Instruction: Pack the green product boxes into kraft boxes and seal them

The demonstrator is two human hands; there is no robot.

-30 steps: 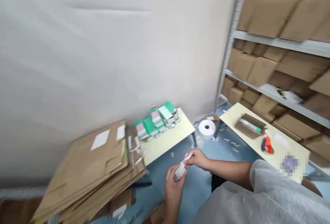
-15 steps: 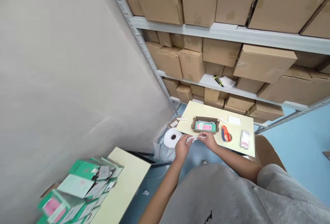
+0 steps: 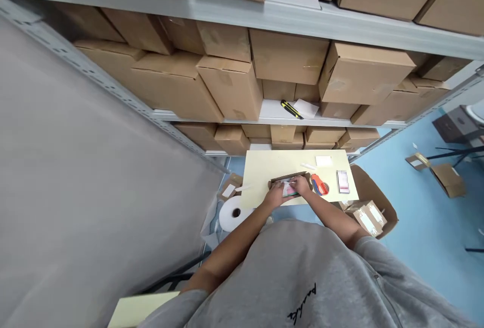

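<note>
A small open cardboard box [image 3: 284, 179] lies at the near edge of a pale yellow table [image 3: 264, 167]. Inside it is a green-and-pink packet [image 3: 289, 190]. My left hand [image 3: 275, 196] curls round the box's left end. My right hand [image 3: 303, 186] is closed over the packet from the right. The white strip I held earlier is hidden under my fingers or out of sight. Both forearms reach forward from my grey shirt.
An orange tool [image 3: 319, 186], a small striped packet [image 3: 343, 181] and a white slip [image 3: 324, 160] lie on the table. A white roll [image 3: 231, 213] sits on the blue floor. Shelves of brown cartons [image 3: 230, 86] stand behind, with a yellow-black knife [image 3: 291, 109]. An open carton [image 3: 372, 214] is at right.
My view swung right, from the table with green packets to the shelf table. Both hands carried a white strip forward and now rest on the small cardboard box.
</note>
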